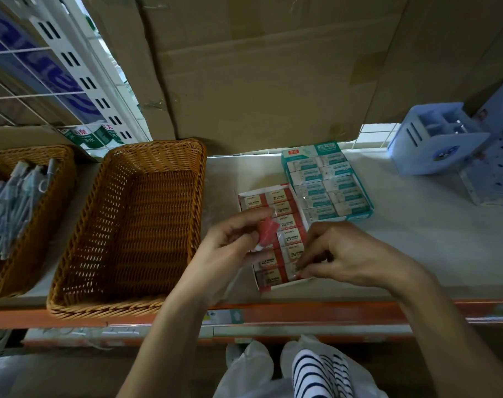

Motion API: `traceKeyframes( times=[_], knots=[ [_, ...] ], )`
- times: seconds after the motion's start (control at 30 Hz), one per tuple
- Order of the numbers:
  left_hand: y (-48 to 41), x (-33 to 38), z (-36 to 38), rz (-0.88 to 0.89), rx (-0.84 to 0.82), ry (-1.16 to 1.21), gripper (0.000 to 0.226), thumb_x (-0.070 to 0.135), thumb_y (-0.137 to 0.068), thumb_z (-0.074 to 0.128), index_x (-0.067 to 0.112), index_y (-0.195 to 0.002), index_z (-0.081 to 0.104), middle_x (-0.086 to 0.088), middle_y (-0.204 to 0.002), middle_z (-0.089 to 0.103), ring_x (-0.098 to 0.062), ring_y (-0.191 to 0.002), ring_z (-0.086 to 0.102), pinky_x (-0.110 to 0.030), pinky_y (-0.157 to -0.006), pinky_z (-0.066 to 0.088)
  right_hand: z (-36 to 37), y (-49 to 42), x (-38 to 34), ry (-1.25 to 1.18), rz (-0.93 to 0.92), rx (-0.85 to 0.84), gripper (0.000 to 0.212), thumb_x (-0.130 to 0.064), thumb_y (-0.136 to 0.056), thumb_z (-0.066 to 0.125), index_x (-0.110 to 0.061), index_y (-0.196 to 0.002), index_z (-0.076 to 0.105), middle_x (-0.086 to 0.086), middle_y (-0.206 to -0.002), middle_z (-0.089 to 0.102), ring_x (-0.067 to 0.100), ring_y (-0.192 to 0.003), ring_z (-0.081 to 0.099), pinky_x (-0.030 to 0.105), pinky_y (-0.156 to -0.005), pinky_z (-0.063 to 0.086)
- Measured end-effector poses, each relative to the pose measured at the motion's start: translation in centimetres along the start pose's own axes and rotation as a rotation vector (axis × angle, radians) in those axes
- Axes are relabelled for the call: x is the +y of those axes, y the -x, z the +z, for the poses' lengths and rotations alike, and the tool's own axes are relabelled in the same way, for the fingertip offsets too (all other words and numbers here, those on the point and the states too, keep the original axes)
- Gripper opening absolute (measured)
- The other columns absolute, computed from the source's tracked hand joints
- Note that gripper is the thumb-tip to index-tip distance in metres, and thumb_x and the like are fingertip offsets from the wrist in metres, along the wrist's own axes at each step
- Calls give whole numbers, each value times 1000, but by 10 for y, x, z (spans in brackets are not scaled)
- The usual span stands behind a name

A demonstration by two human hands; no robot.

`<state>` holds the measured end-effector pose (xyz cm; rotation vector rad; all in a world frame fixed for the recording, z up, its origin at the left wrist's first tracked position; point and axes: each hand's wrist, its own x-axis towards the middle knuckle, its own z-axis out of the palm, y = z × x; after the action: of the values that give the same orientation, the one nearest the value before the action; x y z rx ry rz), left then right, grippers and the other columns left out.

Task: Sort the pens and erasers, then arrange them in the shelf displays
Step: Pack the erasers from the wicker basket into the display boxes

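Observation:
A red box of 2B erasers (276, 208) lies open on the white shelf (416, 239). My left hand (230, 245) holds a red-wrapped eraser (268, 231) above the box's middle. At the box's near right corner, the fingers of my right hand (339, 254) pinch an eraser (294, 270) still lying in the box. A teal box of erasers (327, 182) sits just behind the red one. To the left stands an empty wicker basket (129, 225). Another wicker basket (58, 156) at the far left holds several pens (15, 202).
Large cardboard boxes (258, 67) stand behind the shelf. A light blue organiser (434, 139) and a dotted box (494, 176) sit at the right. The shelf's orange front edge (330, 311) runs below my hands. A white slotted upright (81, 70) rises at the left.

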<state>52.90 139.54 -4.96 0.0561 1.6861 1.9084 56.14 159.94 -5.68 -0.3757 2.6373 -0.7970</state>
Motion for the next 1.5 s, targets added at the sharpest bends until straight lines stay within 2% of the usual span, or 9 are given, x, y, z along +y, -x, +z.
traceKeyframes(
  times=[0.07,0.13,0.3,0.57,0.73,1.03,1.13,1.33,1.5],
  knots=[
    [1,-3,-2,51,-15,-155,27,5,-89,59,18,-111,67,0,-112,69,-12,-104,66,-28,-82,56,2,-2,0,46,13,3,18,-31,-80,72,-33,-98,73,-21,-91,49,-5,-78,47,5,-68,33],
    [1,-6,-5,86,1,-335,37,15,-79,73,23,-113,65,4,-110,70,-8,-102,66,-28,-82,56,4,-4,-2,80,32,-1,21,-27,-81,71,-32,-101,69,-17,-98,47,-2,-84,44,10,-73,36],
    [3,-9,-8,105,96,-571,36,7,-74,76,27,-102,67,8,-110,68,-4,-100,65,-32,-85,57,0,-8,-7,62,48,-42,16,-26,-81,71,-29,-96,69,-20,-87,49,0,-75,47,12,-67,39],
    [18,-7,-9,160,15,-989,25,28,-77,74,35,-99,64,18,-90,65,6,-82,63,-15,-71,55,-2,0,-7,37,62,-52,27,-35,-81,69,-29,-107,66,-13,-104,61,2,-91,54,20,-82,47],
    [19,-9,-6,101,37,-1135,22,38,-79,71,31,-99,66,19,-97,58,3,-80,62,-11,-68,53,0,2,-7,27,100,-71,33,-35,-77,74,-31,-107,61,-13,-108,56,4,-97,52,21,-85,46],
    [15,-13,-3,193,-40,-1414,24,32,-94,52,26,-110,68,9,-110,60,-4,-98,57,-19,-84,49,2,3,-7,8,105,-24,30,-34,-77,74,-28,-104,64,-14,-107,57,2,-94,51,16,-81,45],
    [14,-19,0,163,42,-1376,29,30,-93,56,28,-121,60,7,-122,52,-11,-108,57,-21,-88,51,5,3,-6,-6,93,-2,27,-35,-75,75,-29,-99,63,-19,-96,54,-2,-85,50,12,-72,42],
    [13,-28,8,153,219,-1240,33,29,-90,60,28,-122,53,2,-128,45,-15,-101,60,-31,-83,54,13,3,-1,16,53,136,16,-27,-77,74,-26,-90,66,-20,-82,46,2,-77,48,8,-64,33],
    [-4,-35,5,225,121,-1292,51,32,-85,64,33,-133,46,3,-146,29,-19,-121,49,-29,-89,49,32,-20,0,14,-7,419,9,-12,-79,72,-15,-86,68,-13,-89,45,13,-87,55,4,-68,28]
  ],
)
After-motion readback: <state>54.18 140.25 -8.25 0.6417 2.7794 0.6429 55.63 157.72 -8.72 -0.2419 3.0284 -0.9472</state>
